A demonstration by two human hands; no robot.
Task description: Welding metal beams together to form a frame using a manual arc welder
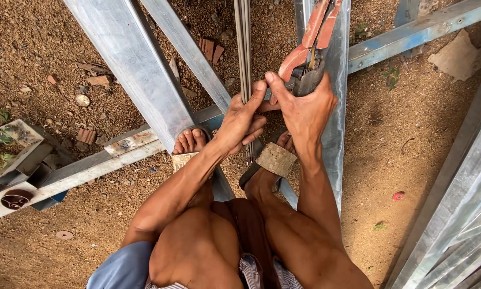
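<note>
red-handled pliers (310,45) point down toward hands, handles angled up-right

Reddish gravelly dirt (406,144) is running under everything here. Broken brick bits (209,49) are lying near the top, a round pale stone (82,100) is sitting off to the left, and a small red cap (398,196) is lying on the right. A flat chunk of rubble (457,53) is resting in the top right corner, and corrugated metal sheets (460,235) are leaning along the right edge
</note>
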